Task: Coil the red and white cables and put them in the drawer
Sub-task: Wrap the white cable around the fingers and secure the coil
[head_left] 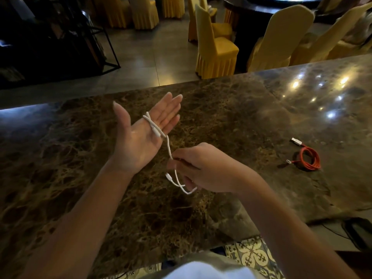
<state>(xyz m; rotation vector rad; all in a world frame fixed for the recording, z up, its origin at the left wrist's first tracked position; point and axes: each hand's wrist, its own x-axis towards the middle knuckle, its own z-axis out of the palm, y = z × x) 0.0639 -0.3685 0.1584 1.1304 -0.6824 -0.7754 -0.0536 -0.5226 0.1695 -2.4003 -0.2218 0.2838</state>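
Observation:
My left hand point(141, 133) is held palm up over the marble counter, fingers straight and together, thumb spread. The white cable point(168, 147) is wrapped around its four fingers in a couple of turns. From there the cable runs down to my right hand point(198, 168), which pinches it between thumb and fingers. A short loop and the white plug end hang below that hand. The red cable point(308, 159) lies coiled on the counter to the right, its USB plug pointing away from me. No drawer is in view.
The brown marble counter point(231, 117) fills the view, its far edge running across the upper half. Beyond it stand yellow-covered chairs point(215, 49) and a dark round table. A dark object point(358, 232) sits low at the right, below the counter's edge.

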